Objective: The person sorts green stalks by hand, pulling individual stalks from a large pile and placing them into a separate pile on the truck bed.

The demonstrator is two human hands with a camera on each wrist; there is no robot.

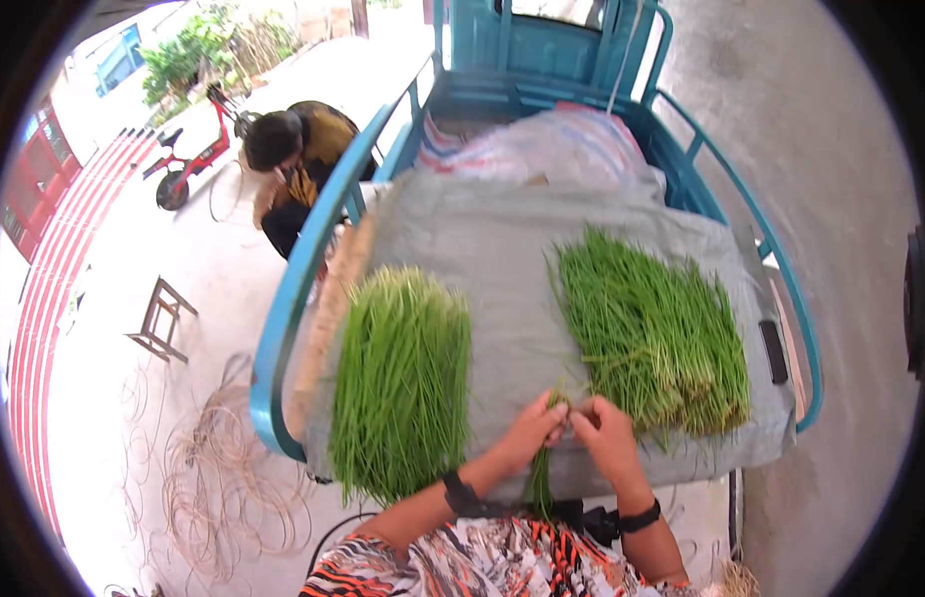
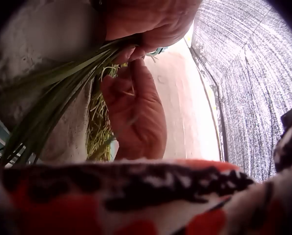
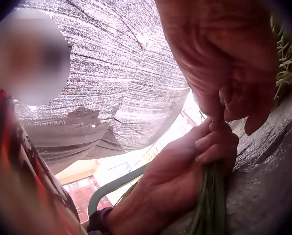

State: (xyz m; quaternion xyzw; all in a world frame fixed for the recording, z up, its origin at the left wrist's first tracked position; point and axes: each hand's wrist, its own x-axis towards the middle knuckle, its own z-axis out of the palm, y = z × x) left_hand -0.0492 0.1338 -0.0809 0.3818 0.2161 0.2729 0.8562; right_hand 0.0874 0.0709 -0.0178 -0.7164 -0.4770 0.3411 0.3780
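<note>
In the head view my left hand (image 1: 530,435) grips a small bunch of green chives (image 1: 540,483), whose leaves hang down in front of the printed shirt. My right hand (image 1: 604,438) is bent at the upper end of the bunch, thumb and forefinger pinching there right beside the left fingertips. The right wrist view shows the left fingers (image 3: 217,147) curled round the chives (image 3: 213,203). Left of the hands lies a long pile of chives (image 1: 401,383); a wider pile (image 1: 656,333) lies to the right, its pale ends facing me.
Both piles lie on a grey sheet (image 1: 512,239) over a blue cart bed with side rails (image 1: 301,269). A dark phone-like object (image 1: 773,351) is at the right edge. Beyond the left rail a person (image 1: 308,164) crouches, near a small stool (image 1: 164,318) and tangled cords (image 1: 229,488).
</note>
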